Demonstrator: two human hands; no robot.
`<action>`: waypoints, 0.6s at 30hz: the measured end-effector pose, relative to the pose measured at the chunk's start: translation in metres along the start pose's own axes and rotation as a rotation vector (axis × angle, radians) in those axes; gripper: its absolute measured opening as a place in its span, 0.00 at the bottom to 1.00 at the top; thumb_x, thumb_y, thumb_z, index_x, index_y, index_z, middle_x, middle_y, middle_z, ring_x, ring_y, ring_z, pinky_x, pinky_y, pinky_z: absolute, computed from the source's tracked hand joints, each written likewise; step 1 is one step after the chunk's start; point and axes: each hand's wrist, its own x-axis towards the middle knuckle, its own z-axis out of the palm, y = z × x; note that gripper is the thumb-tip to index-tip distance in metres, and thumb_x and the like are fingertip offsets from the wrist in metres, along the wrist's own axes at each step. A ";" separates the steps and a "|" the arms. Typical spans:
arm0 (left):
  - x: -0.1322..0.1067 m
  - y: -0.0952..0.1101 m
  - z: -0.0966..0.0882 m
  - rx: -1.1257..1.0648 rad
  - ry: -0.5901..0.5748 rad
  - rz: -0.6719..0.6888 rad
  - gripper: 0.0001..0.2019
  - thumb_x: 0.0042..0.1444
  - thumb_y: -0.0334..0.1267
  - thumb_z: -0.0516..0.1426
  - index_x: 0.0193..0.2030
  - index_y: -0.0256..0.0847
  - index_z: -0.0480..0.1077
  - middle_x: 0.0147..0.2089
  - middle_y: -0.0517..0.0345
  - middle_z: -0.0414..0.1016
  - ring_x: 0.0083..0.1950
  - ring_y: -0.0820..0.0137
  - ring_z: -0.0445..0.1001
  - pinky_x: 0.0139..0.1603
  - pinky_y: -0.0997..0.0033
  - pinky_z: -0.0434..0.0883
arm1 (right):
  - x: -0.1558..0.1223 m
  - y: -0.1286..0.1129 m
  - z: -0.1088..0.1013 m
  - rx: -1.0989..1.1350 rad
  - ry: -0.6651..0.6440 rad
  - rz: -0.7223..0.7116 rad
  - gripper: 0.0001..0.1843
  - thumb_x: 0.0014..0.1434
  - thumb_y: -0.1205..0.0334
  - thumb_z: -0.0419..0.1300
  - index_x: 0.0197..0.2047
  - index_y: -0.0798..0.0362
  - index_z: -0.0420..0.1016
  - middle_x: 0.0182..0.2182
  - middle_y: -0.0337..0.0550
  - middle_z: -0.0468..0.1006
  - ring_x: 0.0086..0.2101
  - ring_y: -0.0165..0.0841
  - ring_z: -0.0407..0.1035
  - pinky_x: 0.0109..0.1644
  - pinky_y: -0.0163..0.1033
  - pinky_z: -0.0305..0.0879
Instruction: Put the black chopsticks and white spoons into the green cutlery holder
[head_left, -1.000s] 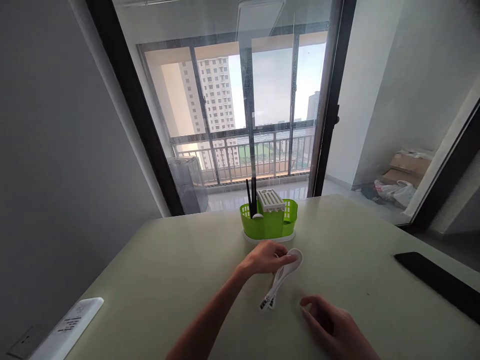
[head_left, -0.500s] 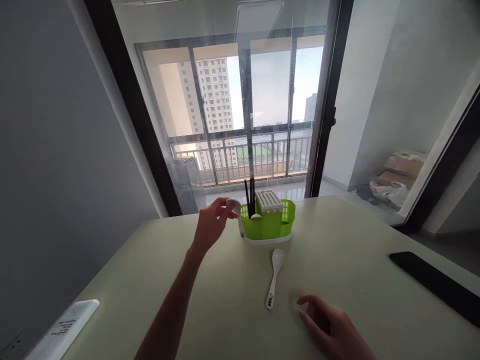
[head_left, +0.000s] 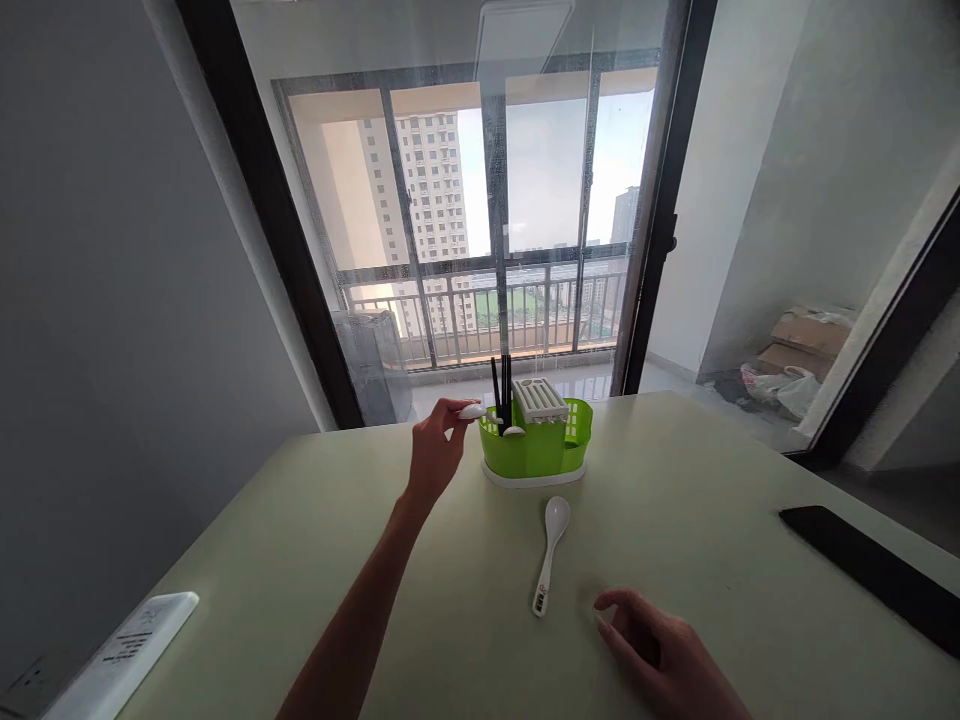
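One spoon (head_left: 472, 411) at caddy (head_left: 534, 458) rim

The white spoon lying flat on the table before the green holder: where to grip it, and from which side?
Probably its slim handle, pinched across the width from above. The spoon lies flat, bowl toward the green holder, stickered handle end pointing at the person, nearest the right hand, which rests open on the table.

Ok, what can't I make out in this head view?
Head view:
held spoon: handle hidden by left hand and green basket wall.
Basket's inside: hidden below its rim.
second spoon: handle label too small to read.
black slab: cut off by right edge.
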 end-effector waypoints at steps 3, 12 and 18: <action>-0.006 -0.016 0.009 0.012 -0.044 -0.031 0.04 0.65 0.41 0.59 0.43 0.45 0.72 0.48 0.55 0.85 0.48 0.63 0.85 0.51 0.61 0.79 | 0.000 -0.002 -0.001 0.005 -0.002 0.005 0.21 0.68 0.42 0.52 0.46 0.48 0.77 0.26 0.35 0.70 0.25 0.30 0.63 0.29 0.33 0.60; -0.019 -0.033 0.027 0.193 -0.195 -0.107 0.09 0.69 0.40 0.55 0.51 0.49 0.75 0.39 0.62 0.86 0.37 0.67 0.85 0.39 0.71 0.76 | 0.000 -0.013 -0.007 0.004 -0.032 0.023 0.21 0.68 0.43 0.52 0.45 0.49 0.77 0.25 0.35 0.67 0.25 0.31 0.61 0.30 0.34 0.59; -0.020 -0.032 0.029 0.356 -0.227 -0.140 0.13 0.70 0.44 0.54 0.55 0.49 0.76 0.29 0.63 0.83 0.35 0.66 0.84 0.37 0.72 0.74 | 0.001 -0.013 -0.007 -0.002 -0.031 0.021 0.19 0.68 0.45 0.53 0.46 0.49 0.77 0.24 0.34 0.66 0.25 0.30 0.61 0.29 0.33 0.59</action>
